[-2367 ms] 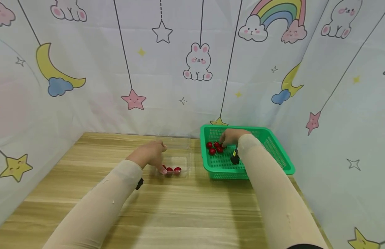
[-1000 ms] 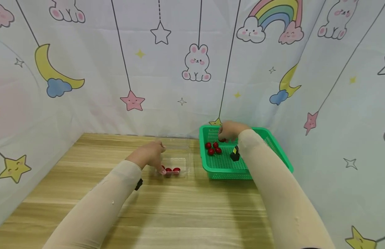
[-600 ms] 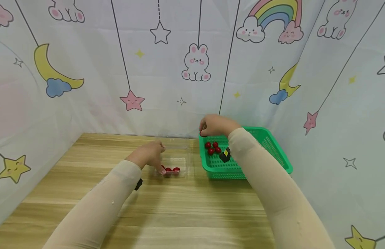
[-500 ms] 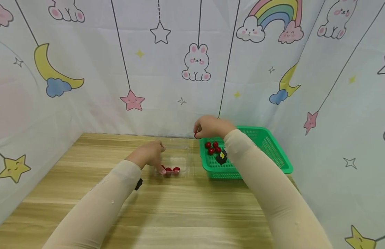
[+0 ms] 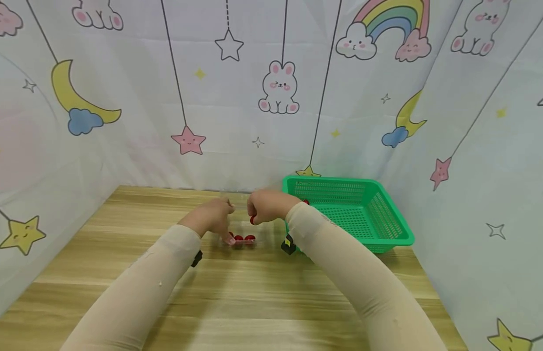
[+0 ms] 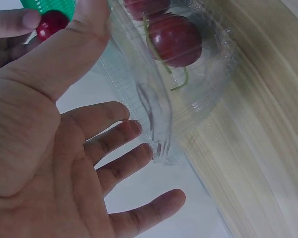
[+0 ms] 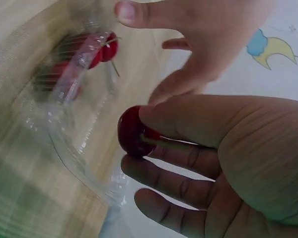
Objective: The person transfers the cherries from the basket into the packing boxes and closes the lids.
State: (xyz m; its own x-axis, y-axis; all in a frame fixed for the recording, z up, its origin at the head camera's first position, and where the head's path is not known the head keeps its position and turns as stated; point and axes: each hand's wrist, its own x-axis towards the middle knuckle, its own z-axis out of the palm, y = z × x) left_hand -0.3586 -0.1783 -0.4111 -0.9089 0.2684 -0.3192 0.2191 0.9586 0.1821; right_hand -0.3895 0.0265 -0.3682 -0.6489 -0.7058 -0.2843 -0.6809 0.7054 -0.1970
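Note:
My right hand (image 5: 271, 204) pinches a dark red cherry (image 7: 134, 131) with a green stem between thumb and fingers. It hovers over the clear plastic box (image 6: 139, 84), left of the green basket. My left hand (image 5: 210, 217) is at the box's left side, thumb at the front edge, the other fingers spread and fairly straight near the plastic. Several cherries (image 5: 238, 240) lie along the front of the box. In the left wrist view, a cherry inside (image 6: 175, 40) shows its stem. The green basket's (image 5: 385, 241) cherries are mostly hidden behind my right arm; one red bit shows.
The box and basket stand side by side on a wood-grain table (image 5: 253, 302), near its back edge. Behind and at both sides hangs a white patterned cloth (image 5: 236, 97). A small black device (image 5: 289, 244) sits on my right wrist.
My right hand has taken a cherry out of the green basket, lifted it over the rim and carried it left to above the box. My left hand stays in place.

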